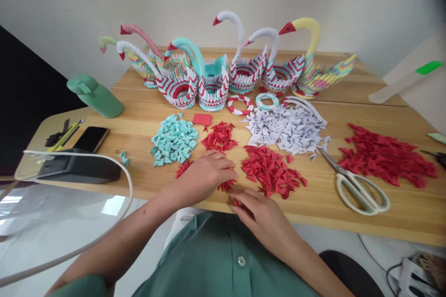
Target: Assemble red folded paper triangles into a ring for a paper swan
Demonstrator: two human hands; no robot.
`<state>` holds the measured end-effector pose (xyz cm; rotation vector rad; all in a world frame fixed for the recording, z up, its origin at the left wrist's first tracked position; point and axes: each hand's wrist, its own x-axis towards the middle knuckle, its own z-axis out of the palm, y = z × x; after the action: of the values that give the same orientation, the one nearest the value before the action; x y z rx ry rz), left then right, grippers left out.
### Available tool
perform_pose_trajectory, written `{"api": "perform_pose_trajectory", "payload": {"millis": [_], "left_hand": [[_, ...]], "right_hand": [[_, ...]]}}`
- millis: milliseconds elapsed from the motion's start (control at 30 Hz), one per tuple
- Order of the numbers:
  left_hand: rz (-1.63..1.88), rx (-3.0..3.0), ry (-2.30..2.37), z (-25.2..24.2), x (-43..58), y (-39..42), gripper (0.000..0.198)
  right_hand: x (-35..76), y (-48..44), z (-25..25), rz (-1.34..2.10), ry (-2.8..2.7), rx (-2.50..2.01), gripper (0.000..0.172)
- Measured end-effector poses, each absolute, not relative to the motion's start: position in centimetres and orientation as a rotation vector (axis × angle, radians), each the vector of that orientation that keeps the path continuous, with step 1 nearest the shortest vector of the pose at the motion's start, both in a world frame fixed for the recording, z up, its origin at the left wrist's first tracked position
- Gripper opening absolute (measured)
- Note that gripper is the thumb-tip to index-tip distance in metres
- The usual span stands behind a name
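My left hand (213, 174) curls over a spiky assembly of red folded paper pieces (183, 168) near the table's front edge. The hand covers its middle, and more red points show under the fingertips. Close by on the right, my right hand (258, 211) is pinched on a small red paper piece (236, 203), just at the table edge. Beyond my hands lie a small red pile (219, 137), a turquoise pile (175, 140) and a white pile (287, 127) of folded triangles. A larger red pile (272, 170) is beside my right hand.
Several paper swans (212, 88) line the back, with two paper rings (240, 105) (267, 101) before them. Scissors (360, 190) and another red pile (386, 155) lie right. At left are a green bottle (95, 96), a phone (91, 139) and a black box with a white cable (130, 190).
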<state>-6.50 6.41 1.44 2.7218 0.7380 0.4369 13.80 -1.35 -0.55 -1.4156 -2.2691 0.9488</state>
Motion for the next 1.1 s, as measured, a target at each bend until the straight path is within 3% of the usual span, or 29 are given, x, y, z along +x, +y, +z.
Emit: {"api": "perform_pose_trajectory", "payload": {"millis": [233,600,1100], "left_hand": [[0.197,2.697,0.729,2.0,-6.0,7.4,0.023],[0.256,2.663,0.793,1.1,-6.4,7.2,0.027],[0.232,2.625,0.786,1.2,-5.8,7.5,0.017]], "right_hand": [[14.1,-1.0,-1.1,0.798,-2.351,-1.45,0.025],[14.6,0.0,-1.9,0.576,-2.33,-1.471,0.021],[13.8,0.9,-1.7,0.376,-2.407,-1.554,0.019]]}}
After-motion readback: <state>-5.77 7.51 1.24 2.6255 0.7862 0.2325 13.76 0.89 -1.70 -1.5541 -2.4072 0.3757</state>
